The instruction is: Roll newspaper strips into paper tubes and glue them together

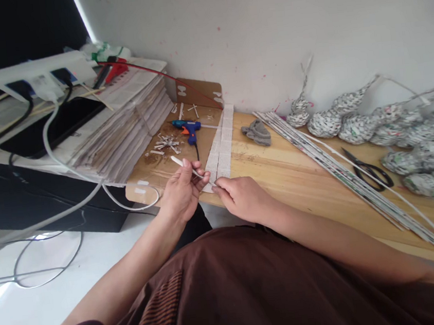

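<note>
A thin whitish stick, seemingly a rolled paper tube point(177, 160), runs between my two hands near the table's front edge. My left hand point(183, 189) is turned palm up, thumb and fingers closed around it, with one pale end poking out past the thumb. The fingers of my right hand point(239, 193) pinch its other end, which they mostly hide. Just beyond my hands lie long printed newspaper strips point(225, 141). To their left, a blue glue gun point(188, 128) rests on a stained brown board point(152, 172) beside a heap of small white paper scraps point(167, 144).
Stacked newspapers point(131, 125) at left carry a power strip point(45, 77) and a black phone point(54, 128); cables hang nearby. On the wooden table point(272, 167) are a grey cloth point(256, 132), long paper rods point(326, 171), black scissors point(369, 170) and several woven paper shapes point(356, 127).
</note>
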`<state>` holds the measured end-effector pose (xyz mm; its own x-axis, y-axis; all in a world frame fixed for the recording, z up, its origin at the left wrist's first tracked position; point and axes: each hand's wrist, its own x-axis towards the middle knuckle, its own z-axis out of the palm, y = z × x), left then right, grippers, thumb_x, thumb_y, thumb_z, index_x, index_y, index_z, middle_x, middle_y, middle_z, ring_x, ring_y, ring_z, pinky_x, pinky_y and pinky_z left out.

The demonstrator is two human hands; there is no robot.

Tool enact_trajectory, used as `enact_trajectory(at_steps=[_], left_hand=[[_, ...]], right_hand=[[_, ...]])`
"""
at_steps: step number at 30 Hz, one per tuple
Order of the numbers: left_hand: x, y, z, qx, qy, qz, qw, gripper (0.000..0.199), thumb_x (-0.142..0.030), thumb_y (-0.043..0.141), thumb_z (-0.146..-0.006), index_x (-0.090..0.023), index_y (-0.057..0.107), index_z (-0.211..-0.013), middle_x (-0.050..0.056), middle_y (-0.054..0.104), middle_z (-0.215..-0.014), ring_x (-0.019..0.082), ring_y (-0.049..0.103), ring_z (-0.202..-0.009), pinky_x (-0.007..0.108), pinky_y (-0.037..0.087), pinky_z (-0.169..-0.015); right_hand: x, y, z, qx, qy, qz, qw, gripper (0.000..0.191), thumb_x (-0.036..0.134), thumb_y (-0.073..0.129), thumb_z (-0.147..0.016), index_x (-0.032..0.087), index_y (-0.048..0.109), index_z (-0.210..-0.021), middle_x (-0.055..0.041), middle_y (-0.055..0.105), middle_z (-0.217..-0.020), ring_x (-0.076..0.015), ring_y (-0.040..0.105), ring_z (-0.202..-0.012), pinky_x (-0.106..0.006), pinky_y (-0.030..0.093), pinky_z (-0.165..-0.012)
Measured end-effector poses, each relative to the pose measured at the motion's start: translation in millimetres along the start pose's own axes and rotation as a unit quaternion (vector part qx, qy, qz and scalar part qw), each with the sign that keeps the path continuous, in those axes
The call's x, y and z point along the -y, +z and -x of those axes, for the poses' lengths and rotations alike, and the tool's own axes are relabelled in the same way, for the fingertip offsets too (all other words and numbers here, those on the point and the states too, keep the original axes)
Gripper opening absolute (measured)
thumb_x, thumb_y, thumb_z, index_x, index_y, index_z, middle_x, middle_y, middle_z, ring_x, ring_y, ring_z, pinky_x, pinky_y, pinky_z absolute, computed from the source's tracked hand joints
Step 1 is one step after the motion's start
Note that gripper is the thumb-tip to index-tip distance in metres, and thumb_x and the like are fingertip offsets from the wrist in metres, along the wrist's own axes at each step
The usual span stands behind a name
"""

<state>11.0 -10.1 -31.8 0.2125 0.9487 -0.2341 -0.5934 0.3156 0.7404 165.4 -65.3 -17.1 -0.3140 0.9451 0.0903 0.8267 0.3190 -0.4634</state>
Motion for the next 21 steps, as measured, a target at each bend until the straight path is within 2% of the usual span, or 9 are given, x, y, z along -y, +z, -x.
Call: enact_trajectory(at_steps=[6, 9, 10, 12, 13, 14, 18, 19, 21], left_hand=[[2.6, -0.2, -0.3, 0.002, -0.001, 0.003, 1.0, 0.027, -0.035, 0.053, -0.089, -0.01, 0.061, -0.083, 0.002, 0.059, -0.068, 0.01, 0.065, -0.067, 0.02, 0.055, -0.068], [1.4, 0.6, 0.6, 0.007, -0.01, 0.007, 1.0, 0.027, -0.032, 0.049, -0.092, -0.01, 0.062, -0.085, 0.003, 0.06, -0.069, 0.01, 0.065, -0.068, 0.018, 0.054, -0.066], [0.6, 0.9, 0.9, 0.01, -0.014, 0.009, 1.0, 0.027, -0.031, 0.048, -0.092, -0.01, 0.062, -0.086, 0.003, 0.06, -0.07, 0.01, 0.065, -0.068, 0.018, 0.054, -0.064], [-0.6, 1.2, 1.5, 0.017, -0.017, 0.012, 1.0, 0.026, -0.03, 0.046, -0.093, -0.01, 0.062, -0.087, 0.004, 0.06, -0.07, 0.011, 0.066, -0.068, 0.017, 0.054, -0.062], [-0.8, 1.2, 1.5, 0.02, -0.017, 0.012, 1.0, 0.026, -0.029, 0.046, -0.093, -0.01, 0.062, -0.087, 0.004, 0.061, -0.07, 0.011, 0.066, -0.068, 0.017, 0.054, -0.062], [-0.6, 1.2, 1.4, 0.022, -0.015, 0.011, 1.0, 0.026, -0.029, 0.046, -0.093, -0.01, 0.062, -0.088, 0.004, 0.061, -0.07, 0.011, 0.066, -0.068, 0.017, 0.054, -0.063], [2.3, 0.4, 0.7, 0.032, -0.013, 0.006, 0.999, 0.024, -0.029, 0.049, -0.092, -0.01, 0.062, -0.087, 0.004, 0.061, -0.072, 0.011, 0.067, -0.07, 0.019, 0.055, -0.068], [2.6, 0.2, 0.8, 0.034, -0.014, 0.006, 0.999, 0.023, -0.029, 0.05, -0.091, -0.01, 0.062, -0.087, 0.004, 0.061, -0.071, 0.011, 0.067, -0.07, 0.019, 0.055, -0.068], [1.7, 0.0, 1.1, 0.04, -0.02, 0.002, 0.999, 0.022, -0.029, 0.051, -0.091, -0.01, 0.063, -0.088, 0.003, 0.061, -0.072, 0.011, 0.067, -0.071, 0.018, 0.055, -0.066]], right_hand=[[0.3, 5.4, -2.6, -0.017, 0.021, -0.033, 0.999, 0.026, 0.038, 0.043, -0.095, 0.017, 0.059, -0.092, -0.0085, 0.062, -0.073, -0.0183, 0.054, -0.065, -0.03, 0.028, -0.061], [-3.6, 5.7, -5.7, 0.015, 0.056, -0.19, 0.98, 0.029, 0.041, 0.043, -0.094, 0.017, 0.059, -0.088, -0.0045, 0.057, -0.066, -0.0157, 0.052, -0.061, -0.028, 0.033, -0.061], [-5.4, 5.3, -7.0, 0.05, 0.073, -0.279, 0.956, 0.033, 0.043, 0.039, -0.095, 0.017, 0.058, -0.088, -0.0014, 0.052, -0.06, -0.0137, 0.049, -0.055, -0.027, 0.035, -0.058], [-8.6, 4.0, -9.2, 0.135, 0.107, -0.45, 0.876, 0.04, 0.048, 0.032, -0.096, 0.017, 0.056, -0.089, 0.0048, 0.04, -0.05, -0.0107, 0.04, -0.044, -0.026, 0.036, -0.051], [-9.8, 3.3, -9.9, 0.166, 0.117, -0.501, 0.841, 0.042, 0.051, 0.031, -0.095, 0.017, 0.055, -0.09, 0.0067, 0.036, -0.048, -0.0099, 0.038, -0.041, -0.025, 0.035, -0.048], [-10.5, 2.7, -10.3, 0.175, 0.119, -0.519, 0.828, 0.042, 0.052, 0.034, -0.094, 0.016, 0.055, -0.09, 0.0073, 0.035, -0.048, -0.0094, 0.037, -0.04, -0.024, 0.035, -0.047], [-9.0, 2.1, -10.4, 0.069, 0.098, -0.41, 0.904, 0.029, 0.046, 0.055, -0.087, 0.017, 0.057, -0.082, 0.0031, 0.046, -0.058, -0.0084, 0.043, -0.05, -0.021, 0.034, -0.05], [-8.6, 2.1, -10.7, 0.069, 0.102, -0.41, 0.904, 0.029, 0.045, 0.053, -0.089, 0.017, 0.057, -0.08, 0.0032, 0.045, -0.056, -0.0082, 0.041, -0.05, -0.021, 0.033, -0.05], [-9.0, 1.5, -11.8, 0.135, 0.119, -0.48, 0.858, 0.035, 0.046, 0.041, -0.094, 0.017, 0.057, -0.082, 0.0057, 0.038, -0.049, -0.0084, 0.037, -0.044, -0.022, 0.033, -0.047]])
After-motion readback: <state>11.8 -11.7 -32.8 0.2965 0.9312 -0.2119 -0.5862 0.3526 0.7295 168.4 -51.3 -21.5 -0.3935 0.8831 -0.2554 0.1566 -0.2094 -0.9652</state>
